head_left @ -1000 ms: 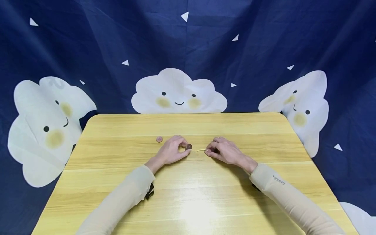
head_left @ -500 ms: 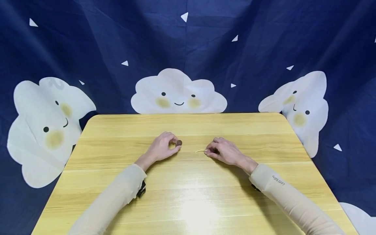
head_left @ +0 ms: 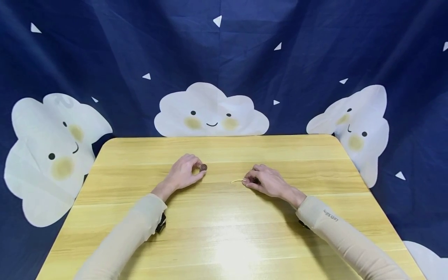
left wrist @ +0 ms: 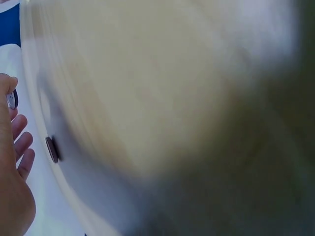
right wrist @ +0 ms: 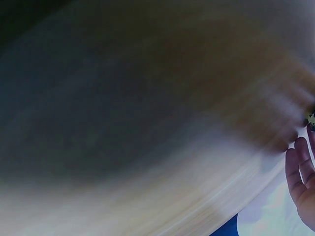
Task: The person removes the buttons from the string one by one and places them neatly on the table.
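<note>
My left hand pinches a dark brown round button between thumb and forefinger, at the middle left of the table. The left wrist view shows that held button edge-on with holes in its face. A second brown button lies on the table under the loosely curled other fingers of that hand; in the head view the hand hides it. On the right, my right hand pinches a small reddish-brown button. A thin yellow cord sticks out to the left from its fingertips.
Both hands are over a pale wooden table with rounded back corners. Behind it hangs a dark blue curtain printed with smiling white clouds. Beige sleeves cover both forearms, and a black strap shows at the left wrist.
My left hand has moved left and slightly away with the dark button, drawing apart from the cord's end. It now covers the button lying on the table. The right hand stays nearly still.
</note>
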Demonstrator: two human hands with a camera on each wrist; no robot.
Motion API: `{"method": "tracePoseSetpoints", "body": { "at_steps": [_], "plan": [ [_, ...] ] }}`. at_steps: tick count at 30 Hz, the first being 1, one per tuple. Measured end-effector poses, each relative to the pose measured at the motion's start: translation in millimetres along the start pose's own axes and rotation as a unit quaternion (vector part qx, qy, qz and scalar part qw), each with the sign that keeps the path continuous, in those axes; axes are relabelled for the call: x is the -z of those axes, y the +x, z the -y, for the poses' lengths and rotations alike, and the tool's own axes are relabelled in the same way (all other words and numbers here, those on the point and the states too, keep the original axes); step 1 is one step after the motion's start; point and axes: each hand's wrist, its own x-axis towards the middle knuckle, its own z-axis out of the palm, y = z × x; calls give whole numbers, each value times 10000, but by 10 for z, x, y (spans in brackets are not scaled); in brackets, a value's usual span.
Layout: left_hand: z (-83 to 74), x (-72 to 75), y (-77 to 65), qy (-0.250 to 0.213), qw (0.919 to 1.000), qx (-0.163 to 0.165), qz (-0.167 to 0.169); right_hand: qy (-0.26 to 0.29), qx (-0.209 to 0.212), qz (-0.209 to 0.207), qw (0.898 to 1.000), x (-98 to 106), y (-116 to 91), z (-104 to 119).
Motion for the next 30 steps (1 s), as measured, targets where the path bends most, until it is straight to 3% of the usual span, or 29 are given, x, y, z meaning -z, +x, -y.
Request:
{"method": "tracePoseSetpoints", "body": {
  "at_steps": [12, 22, 30],
  "plan": [
    [173, 39, 21, 230, 9995, 197, 9, -11, -51, 28, 10000, 2, 2, 3],
    [225, 17, 21, 266, 9981, 471, 311, -17, -61, 17, 10000, -18, -1, -12],
    [254, 8, 5, 277, 9982, 458, 284, -20, -36, 9, 10000, -18, 2, -17]
  ]
}}
